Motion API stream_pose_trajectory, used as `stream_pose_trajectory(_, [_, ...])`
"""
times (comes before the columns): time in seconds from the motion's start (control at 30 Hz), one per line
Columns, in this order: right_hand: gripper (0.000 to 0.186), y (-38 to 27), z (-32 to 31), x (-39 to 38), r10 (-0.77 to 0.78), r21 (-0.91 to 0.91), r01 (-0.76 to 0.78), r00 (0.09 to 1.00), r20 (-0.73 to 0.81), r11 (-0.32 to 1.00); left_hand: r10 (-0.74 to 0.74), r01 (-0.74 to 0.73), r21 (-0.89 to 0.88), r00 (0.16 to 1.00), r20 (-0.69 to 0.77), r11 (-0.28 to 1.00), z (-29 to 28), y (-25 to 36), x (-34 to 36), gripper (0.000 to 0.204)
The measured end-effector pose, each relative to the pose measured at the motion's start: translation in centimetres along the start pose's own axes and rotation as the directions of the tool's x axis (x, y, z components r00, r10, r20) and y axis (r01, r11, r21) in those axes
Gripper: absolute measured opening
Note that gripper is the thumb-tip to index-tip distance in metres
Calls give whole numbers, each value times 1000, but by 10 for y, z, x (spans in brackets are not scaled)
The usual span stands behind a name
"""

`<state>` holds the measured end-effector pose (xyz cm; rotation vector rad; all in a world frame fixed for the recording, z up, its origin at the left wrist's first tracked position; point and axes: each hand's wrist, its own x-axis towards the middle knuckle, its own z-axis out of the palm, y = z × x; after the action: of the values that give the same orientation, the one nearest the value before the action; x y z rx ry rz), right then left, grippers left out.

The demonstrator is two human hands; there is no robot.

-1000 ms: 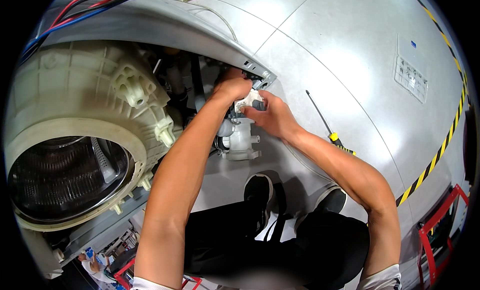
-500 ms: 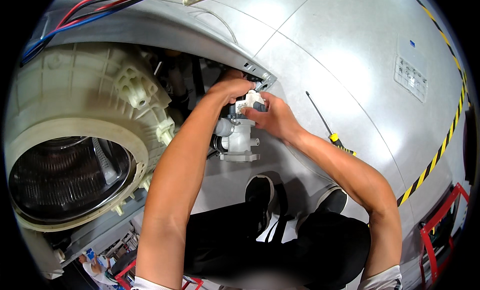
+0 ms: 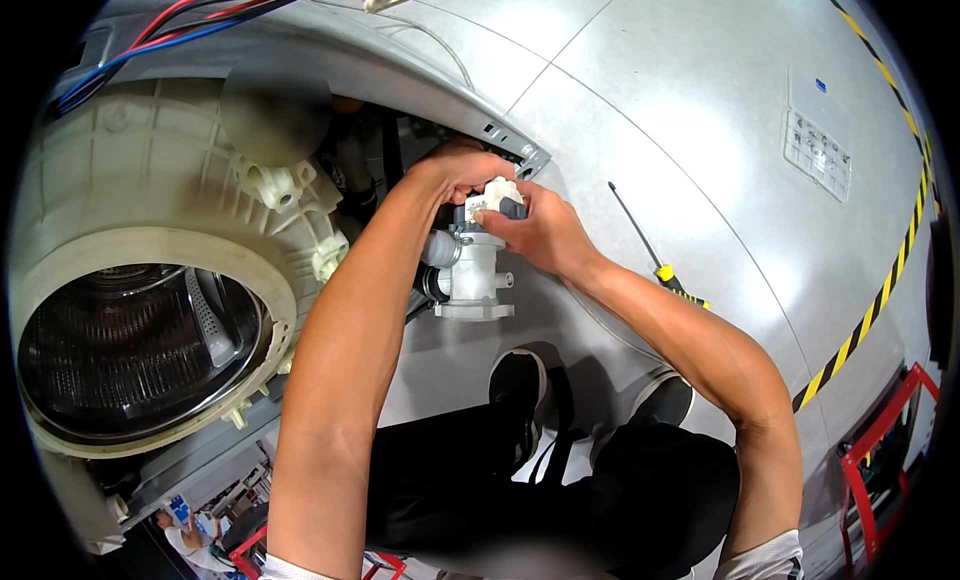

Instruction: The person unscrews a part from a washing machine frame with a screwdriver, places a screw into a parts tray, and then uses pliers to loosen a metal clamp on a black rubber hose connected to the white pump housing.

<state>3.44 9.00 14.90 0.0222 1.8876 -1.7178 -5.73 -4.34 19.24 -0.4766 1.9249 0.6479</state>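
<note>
A white plastic drain pump (image 3: 473,276) with a grey hose stub sits at the base of an opened washing machine, just right of the big cream tub (image 3: 150,280). My left hand (image 3: 462,169) reaches over the top of the pump, its fingers curled on the upper part. My right hand (image 3: 540,230) grips the pump's top from the right, fingers pinched on a small white and dark piece there. The fingertips of both hands partly hide that top piece.
A screwdriver (image 3: 648,248) with a yellow and black handle lies on the grey floor to the right. Red and blue wires (image 3: 190,25) run along the machine's upper edge. Yellow-black hazard tape (image 3: 880,300) crosses the floor; a red frame (image 3: 880,460) stands lower right.
Both hands stay on the pump's top; the fingers have shifted slightly and the pump has barely moved.
</note>
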Motion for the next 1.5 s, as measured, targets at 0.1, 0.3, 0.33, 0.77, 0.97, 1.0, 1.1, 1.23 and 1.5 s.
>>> stream_pose_trajectory(0.1, [80,-7,0,-1,28,2,-28,1000,13,1000,41,-50,-103,995,-94,993,3,-9,4,24])
stream_pose_trajectory(0.3, [71,-3,-1,-1,23,-54,-24,1000,-21,998,39,-114,-340,974,-222,934,14,-6,3,19])
stream_pose_trajectory(0.33, [80,-4,-1,0,14,-73,-15,1000,-9,997,33,-107,-329,974,-222,938,13,-9,4,12])
stream_pose_trajectory(0.77, [73,-1,-1,6,48,-45,-47,998,31,998,-19,-96,-360,953,-302,928,17,-22,27,16])
stream_pose_trajectory(0.97, [75,14,3,14,84,34,-86,995,52,996,-3,-98,-338,958,-288,936,18,-27,34,21])
stream_pose_trajectory(1.0, [76,16,5,15,85,26,-87,995,44,996,-11,-107,-356,949,-314,928,20,-30,37,22])
stream_pose_trajectory(1.1, [77,9,8,14,84,44,-86,995,49,995,-51,-79,-315,922,-383,946,16,-41,47,23])
stream_pose_trajectory(1.23, [77,13,0,15,106,-10,-106,993,54,994,-2,-143,-297,899,-439,944,26,-21,28,25])
stream_pose_trajectory(1.5, [70,17,4,20,75,76,-82,993,93,994,-35,-107,-422,949,-313,900,15,-37,38,22])
